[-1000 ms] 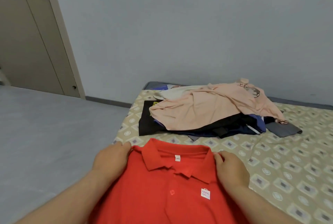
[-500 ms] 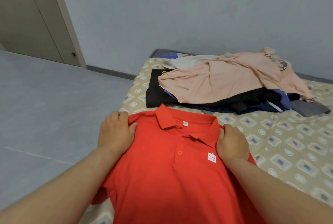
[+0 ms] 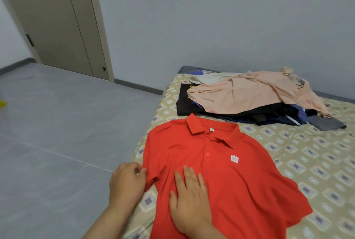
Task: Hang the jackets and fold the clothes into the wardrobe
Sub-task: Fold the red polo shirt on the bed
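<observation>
Shirt: the red polo shirt (image 3: 221, 171) lies front up and spread flat on the near left part of the bed (image 3: 317, 162), with its collar (image 3: 201, 127) toward the far side.
Left hand: the left hand (image 3: 127, 183) has its fingers curled at the hem of the left-side sleeve (image 3: 151, 178), pinching the cloth at the bed's edge.
Right hand: the right hand (image 3: 189, 202) lies flat with straight fingers, pressing the shirt's front just right of that sleeve; it grips nothing.
Handling: probably light, soft and limp, with no stiffness to keep a fold; only the collar looks firmer.
Where to hold: pinch at a seam or hem, at the sleeve end or shoulder, while a flat palm pins the body.
Risk: the knit may drag and wrinkle on the bedcover.
Other clothes: a pile of clothes (image 3: 249, 96) lies on the far right, close to the collar.
</observation>
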Tool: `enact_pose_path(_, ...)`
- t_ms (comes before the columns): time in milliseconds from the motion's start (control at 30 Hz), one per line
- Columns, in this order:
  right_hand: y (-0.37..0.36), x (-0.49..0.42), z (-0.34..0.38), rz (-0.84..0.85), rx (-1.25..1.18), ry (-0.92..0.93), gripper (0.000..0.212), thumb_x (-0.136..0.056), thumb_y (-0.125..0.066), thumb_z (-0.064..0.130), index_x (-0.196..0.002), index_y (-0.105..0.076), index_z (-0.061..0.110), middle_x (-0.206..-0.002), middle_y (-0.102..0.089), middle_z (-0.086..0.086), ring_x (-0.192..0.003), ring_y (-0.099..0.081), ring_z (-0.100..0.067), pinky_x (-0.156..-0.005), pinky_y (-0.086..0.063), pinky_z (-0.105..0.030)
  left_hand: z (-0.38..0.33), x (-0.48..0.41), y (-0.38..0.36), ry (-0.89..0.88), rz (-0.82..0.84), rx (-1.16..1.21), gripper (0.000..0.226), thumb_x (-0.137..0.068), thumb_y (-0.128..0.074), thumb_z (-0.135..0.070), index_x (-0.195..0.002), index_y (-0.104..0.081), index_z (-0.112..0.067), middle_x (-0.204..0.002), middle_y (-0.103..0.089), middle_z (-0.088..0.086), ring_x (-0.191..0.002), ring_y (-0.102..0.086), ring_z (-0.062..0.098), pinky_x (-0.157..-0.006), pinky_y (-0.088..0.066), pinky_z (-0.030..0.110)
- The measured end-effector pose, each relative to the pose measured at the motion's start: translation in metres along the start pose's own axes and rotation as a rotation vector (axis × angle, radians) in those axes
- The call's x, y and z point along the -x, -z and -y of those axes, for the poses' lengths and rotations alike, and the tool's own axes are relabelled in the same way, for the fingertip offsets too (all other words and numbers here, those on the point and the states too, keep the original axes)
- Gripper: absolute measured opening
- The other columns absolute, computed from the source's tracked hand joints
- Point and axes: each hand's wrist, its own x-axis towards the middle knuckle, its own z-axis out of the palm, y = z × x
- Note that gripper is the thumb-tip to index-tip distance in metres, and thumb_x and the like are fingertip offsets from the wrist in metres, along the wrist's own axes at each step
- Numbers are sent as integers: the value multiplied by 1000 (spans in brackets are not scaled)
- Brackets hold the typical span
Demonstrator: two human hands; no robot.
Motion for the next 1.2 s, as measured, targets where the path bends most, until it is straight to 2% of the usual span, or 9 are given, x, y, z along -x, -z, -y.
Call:
enact_pose_path(200, -12, -4, -4, 4, 58, -6, 62, -75, -48, 43, -129, -64, 19, -137, -60, -9, -129, -55, -25, -109, -26, -42, -18, -26, -5, 80, 175, 62, 28, -92, -56, -30, -71, -54, -12, -72, -61, 5, -73, -59, 28, -62, -39, 35)
enact_pose_path(267, -15, -6, -4, -23, 57, -11, 62, -74, -47, 43, -129, -64, 18, -137, -59, -9, -129, -55, -25, -109, -27, -42, -23, -39, -2, 186, 103, 373, 19, -97, -49, -21, -83, -57, -12, -80, -63, 8, -77, -64, 28, -63, -43, 34)
enact_pose_path(433, -22, -7, -6, -68, 56, 0, 63, -74, -47, 42, -131, -62, 19, -138, -58, -8, -130, -51, -24, -110, -26, -42, 1, -102, 23, 643, -158, 1010, 27, -99, -39, -9, -73, -42, -15, -47, -41, 4, -25, -38, 6, -34, -32, 12)
enact_pose_path(567, -24, -7, -7, -86, 61, 1, 63, -74, -47, 42, -131, -61, 19, -138, -58, -8, -131, -47, -23, -111, -25, -41, 29, -99, 8, 753, -88, 976, 16, -88, -59, -23, -85, -56, -7, -66, -57, 13, -56, -55, 20, -55, -44, 26)
enact_pose_path(633, -24, -7, -6, -91, 62, 1, 63, -74, -47, 41, -131, -61, 18, -138, -58, -9, -131, -50, -24, -111, -25, -41, 33, -71, 0, 829, 66, 990, 54, -66, -68, -52, -97, -61, -8, -89, -66, 15, -80, -66, 26, -78, -56, 41)
enact_pose_path(767, -23, -6, -5, -93, 77, -3, 61, -76, -46, 40, -131, -62, 18, -138, -58, -9, -130, -54, -26, -110, -26, -42, 14, -26, 0, 511, 102, 528, 61, -60, -64, -74, -71, -53, -15, -72, -59, 0, -68, -58, 26, -67, -48, 38)
enact_pose_path(900, -19, -4, -3, -98, 86, -9, 61, -77, -45, 40, -130, -62, 16, -139, -58, -10, -130, -54, -27, -110, -26, -42, 11, -24, -3, 448, 94, 397, 52, -75, -73, -48, -115, -57, -17, -109, -61, 0, -101, -62, 27, -91, -49, 38)
enact_pose_path(1067, -18, -5, -2, -76, 76, -15, 61, -77, -45, 40, -131, -62, 17, -139, -57, -10, -130, -53, -27, -111, -26, -42, 25, -47, 13, 683, 281, 611, 20, -79, -73, 4, -97, -64, 5, -94, -70, 20, -81, -67, 30, -80, -55, 41)
enact_pose_path(1200, -18, -6, -3, -66, 66, -18, 61, -78, -44, 40, -131, -62, 16, -139, -57, -10, -131, -51, -26, -112, -25, -42, 27, -47, 27, 512, 178, 423, 21, -63, -61, -8, -83, -63, -2, -81, -69, 13, -75, -67, 29, -74, -57, 39)
